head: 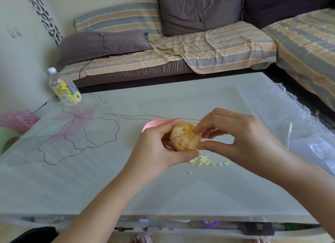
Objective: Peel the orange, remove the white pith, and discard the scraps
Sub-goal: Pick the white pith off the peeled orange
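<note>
A peeled orange (pixel 184 136), patchy with white pith, is held above the glass table. My left hand (pixel 159 148) grips it from the left, thumb under it and fingers over its top. My right hand (pixel 239 135) comes in from the right, its forefinger and thumb pinching at the fruit's right edge. Small yellow-white pith scraps (pixel 204 161) lie on the table just below the orange. A pink bowl (pixel 154 124) sits behind my left hand, mostly hidden.
A water bottle (pixel 64 86) with a yellow label stands at the table's (pixel 126 179) far left corner. Bubble wrap (pixel 275 108) and a paper slip (pixel 322 152) cover the right side. A striped sofa (pixel 181 50) with dark cushions stands beyond the table.
</note>
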Action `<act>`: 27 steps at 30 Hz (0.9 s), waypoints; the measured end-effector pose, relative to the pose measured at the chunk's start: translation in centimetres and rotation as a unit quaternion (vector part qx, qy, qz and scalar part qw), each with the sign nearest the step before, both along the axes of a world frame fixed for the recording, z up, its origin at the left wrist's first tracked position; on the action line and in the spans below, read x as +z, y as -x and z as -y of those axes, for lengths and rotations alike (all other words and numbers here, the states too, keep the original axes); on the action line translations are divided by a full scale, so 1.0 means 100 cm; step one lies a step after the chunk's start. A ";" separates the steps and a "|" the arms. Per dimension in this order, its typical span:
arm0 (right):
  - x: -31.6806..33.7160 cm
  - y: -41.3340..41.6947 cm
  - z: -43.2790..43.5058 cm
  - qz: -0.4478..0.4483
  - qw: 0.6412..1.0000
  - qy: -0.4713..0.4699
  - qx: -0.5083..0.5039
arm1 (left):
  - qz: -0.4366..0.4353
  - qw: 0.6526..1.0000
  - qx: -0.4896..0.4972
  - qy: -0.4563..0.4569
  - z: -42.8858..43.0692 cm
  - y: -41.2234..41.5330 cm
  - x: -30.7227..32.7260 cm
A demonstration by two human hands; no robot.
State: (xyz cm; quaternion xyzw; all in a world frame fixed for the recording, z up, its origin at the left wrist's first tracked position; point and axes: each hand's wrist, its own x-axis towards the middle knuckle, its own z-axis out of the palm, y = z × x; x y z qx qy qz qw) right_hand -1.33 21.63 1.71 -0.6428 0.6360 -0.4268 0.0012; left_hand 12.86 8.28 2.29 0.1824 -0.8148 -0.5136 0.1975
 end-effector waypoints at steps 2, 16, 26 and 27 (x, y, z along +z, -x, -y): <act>0.001 -0.001 0.000 -0.015 1.000 0.002 0.000 | 0.007 0.999 0.008 0.034 0.000 -0.001 0.001; -0.002 -0.003 0.000 -0.118 0.993 0.023 -0.023 | 0.038 0.991 0.017 0.124 -0.007 -0.005 0.002; -0.005 -0.004 0.001 -0.122 0.990 0.055 -0.032 | 0.018 0.993 0.038 0.111 -0.002 -0.004 0.001; -0.005 -0.005 0.002 -0.122 0.989 0.073 -0.037 | 0.012 0.994 0.042 0.103 -0.002 -0.003 0.001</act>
